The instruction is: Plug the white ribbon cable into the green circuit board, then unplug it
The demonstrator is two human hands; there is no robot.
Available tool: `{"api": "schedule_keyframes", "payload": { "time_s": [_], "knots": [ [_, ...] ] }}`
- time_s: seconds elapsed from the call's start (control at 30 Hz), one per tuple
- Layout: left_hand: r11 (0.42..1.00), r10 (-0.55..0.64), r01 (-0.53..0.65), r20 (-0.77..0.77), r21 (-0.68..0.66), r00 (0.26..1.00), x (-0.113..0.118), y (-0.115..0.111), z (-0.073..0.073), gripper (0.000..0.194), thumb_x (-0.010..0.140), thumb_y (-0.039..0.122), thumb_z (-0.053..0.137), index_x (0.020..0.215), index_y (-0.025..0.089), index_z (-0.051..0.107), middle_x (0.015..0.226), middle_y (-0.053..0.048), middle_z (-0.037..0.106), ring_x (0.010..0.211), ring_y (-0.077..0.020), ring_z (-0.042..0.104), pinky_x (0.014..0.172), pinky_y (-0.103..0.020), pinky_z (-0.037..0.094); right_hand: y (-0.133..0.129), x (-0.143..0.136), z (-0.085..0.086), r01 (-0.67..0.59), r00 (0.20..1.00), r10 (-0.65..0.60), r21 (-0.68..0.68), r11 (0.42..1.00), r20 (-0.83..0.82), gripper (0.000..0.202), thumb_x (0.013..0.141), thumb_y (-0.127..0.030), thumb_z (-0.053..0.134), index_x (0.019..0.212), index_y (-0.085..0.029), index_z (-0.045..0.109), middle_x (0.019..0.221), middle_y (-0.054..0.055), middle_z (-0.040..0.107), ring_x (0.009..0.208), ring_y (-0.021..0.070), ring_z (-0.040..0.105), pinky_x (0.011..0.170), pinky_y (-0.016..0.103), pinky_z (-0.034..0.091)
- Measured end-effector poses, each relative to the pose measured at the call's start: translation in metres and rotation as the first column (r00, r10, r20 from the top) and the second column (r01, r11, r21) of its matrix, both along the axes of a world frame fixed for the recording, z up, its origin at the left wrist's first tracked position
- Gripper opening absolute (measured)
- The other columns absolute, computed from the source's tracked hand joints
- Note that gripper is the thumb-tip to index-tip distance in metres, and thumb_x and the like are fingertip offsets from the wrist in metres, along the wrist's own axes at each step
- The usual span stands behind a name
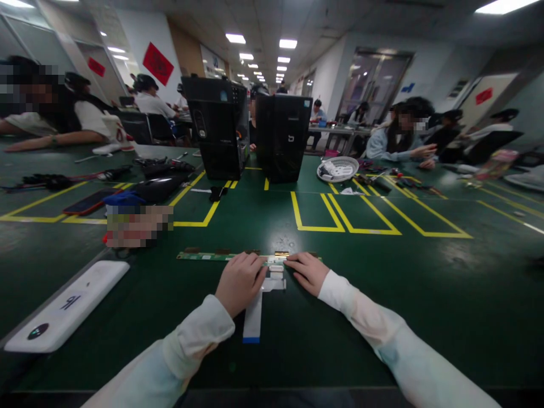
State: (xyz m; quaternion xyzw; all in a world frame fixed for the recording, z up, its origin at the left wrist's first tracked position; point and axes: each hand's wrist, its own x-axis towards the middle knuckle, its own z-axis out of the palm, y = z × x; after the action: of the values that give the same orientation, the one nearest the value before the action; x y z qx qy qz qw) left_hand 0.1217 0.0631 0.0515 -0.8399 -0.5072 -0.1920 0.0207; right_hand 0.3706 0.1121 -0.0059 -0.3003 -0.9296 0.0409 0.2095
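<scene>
A long, narrow green circuit board [208,257] lies across the green table in front of me. My left hand [241,280] rests over its middle, fingers bent and close together, hiding that stretch of board. My right hand [306,272] lies at the board's right part, its fingertips at a gold-edged connector and its fingers somewhat spread. Between the hands are small white connector pieces [276,271]. A white flat ribbon cable [253,317] with a blue end runs toward me from beneath my left hand. Whether the left fingertips pinch anything is hidden.
A white device [68,306] lies at the left. Two black computer towers [219,127] stand behind the board. A white basket [338,169] holds small parts. Phones and cables [157,187] lie back left. Yellow tape [321,229] marks the green table [425,294]. People sit around.
</scene>
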Motion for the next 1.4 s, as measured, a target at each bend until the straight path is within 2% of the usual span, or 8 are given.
{"api": "schedule_keyframes", "payload": {
  "time_s": [0.27,0.33,0.5,0.67,0.8,1.0,1.13,1.4],
  "knots": [
    [0.959,0.283,-0.284,-0.035,-0.013,0.958,-0.033,-0.03,0.015,0.044,0.095,0.036,0.039,0.117,0.009,0.064,0.111,-0.016,0.067,0.096,-0.0267,0.064,0.08,-0.042,0.052,0.001,-0.002,-0.013,0.059,0.998,-0.059,0.029,0.998,-0.004,0.042,0.089,-0.021,0.046,0.13,-0.017,0.055,0.123,0.015,0.057,0.113,0.0259,0.052,0.095,0.046,0.047],
    [0.907,0.401,-0.409,-0.092,-0.097,0.911,-0.046,-0.046,0.01,0.047,0.094,0.041,0.039,0.12,0.012,0.064,0.118,-0.014,0.066,0.1,-0.0266,0.064,0.081,-0.041,0.053,0.001,-0.001,-0.014,0.057,0.998,-0.057,0.031,0.998,-0.009,0.042,0.089,-0.021,0.047,0.13,-0.016,0.055,0.125,0.016,0.056,0.114,0.0258,0.052,0.096,0.046,0.047],
    [0.854,0.501,-0.508,-0.084,-0.109,0.861,-0.079,-0.074,-0.015,0.055,0.095,0.047,0.03,0.128,0.015,0.059,0.127,-0.011,0.062,0.107,-0.0248,0.062,0.087,-0.038,0.052,-0.002,0.0,-0.011,0.045,0.999,-0.045,0.021,0.999,-0.009,0.042,0.091,-0.022,0.045,0.131,-0.016,0.054,0.127,0.016,0.056,0.115,0.0257,0.052,0.098,0.046,0.047],
    [0.848,0.531,-0.53,-0.036,0.024,0.847,-0.102,-0.082,-0.04,0.057,0.094,0.049,0.03,0.122,0.011,0.062,0.124,-0.015,0.063,0.113,-0.0284,0.058,0.096,-0.042,0.048,-0.002,0.001,-0.011,0.04,0.999,-0.04,0.034,0.999,0.002,0.042,0.094,-0.024,0.041,0.132,-0.016,0.054,0.126,0.017,0.055,0.114,0.0259,0.052,0.096,0.047,0.047],
    [0.841,0.535,-0.531,-0.019,0.101,0.845,-0.109,-0.081,-0.048,0.057,0.094,0.048,0.03,0.121,0.01,0.062,0.124,-0.016,0.062,0.113,-0.0296,0.058,0.094,-0.044,0.048,-0.007,-0.005,-0.006,0.024,0.998,-0.019,0.093,0.995,-0.053,0.04,0.095,-0.028,0.04,0.128,-0.017,0.059,0.128,0.017,0.055,0.117,0.0266,0.051,0.096,0.047,0.048],
    [0.822,0.565,-0.555,-0.061,0.126,0.823,-0.099,-0.078,-0.047,0.055,0.095,0.045,0.03,0.123,0.009,0.061,0.125,-0.017,0.06,0.112,-0.0305,0.057,0.091,-0.044,0.048,-0.026,-0.022,0.011,0.012,0.996,-0.013,0.016,1.0,0.09,0.046,0.095,-0.046,0.048,0.135,-0.025,0.057,0.146,0.015,0.041,0.132,0.0307,0.04,0.105,0.052,0.039],
    [0.816,0.575,-0.564,-0.067,0.127,0.816,-0.095,-0.077,-0.045,0.055,0.095,0.044,0.029,0.124,0.009,0.06,0.125,-0.017,0.06,0.112,-0.0304,0.056,0.091,-0.044,0.048,-0.031,-0.025,0.015,0.063,0.988,-0.058,-0.032,0.997,0.142,0.049,0.092,-0.047,0.052,0.136,-0.025,0.056,0.145,0.015,0.044,0.132,0.0315,0.041,0.105,0.052,0.038],
    [0.822,0.568,-0.56,-0.081,0.101,0.819,-0.095,-0.078,-0.042,0.052,0.096,0.043,0.032,0.125,0.01,0.059,0.127,-0.017,0.059,0.115,-0.0302,0.055,0.092,-0.044,0.048,-0.04,0.022,0.015,0.045,0.997,-0.043,-0.019,0.999,0.071,0.042,0.092,-0.04,0.053,0.131,-0.024,0.059,0.143,0.014,0.047,0.131,0.0296,0.043,0.105,0.052,0.04]
  ]
}}
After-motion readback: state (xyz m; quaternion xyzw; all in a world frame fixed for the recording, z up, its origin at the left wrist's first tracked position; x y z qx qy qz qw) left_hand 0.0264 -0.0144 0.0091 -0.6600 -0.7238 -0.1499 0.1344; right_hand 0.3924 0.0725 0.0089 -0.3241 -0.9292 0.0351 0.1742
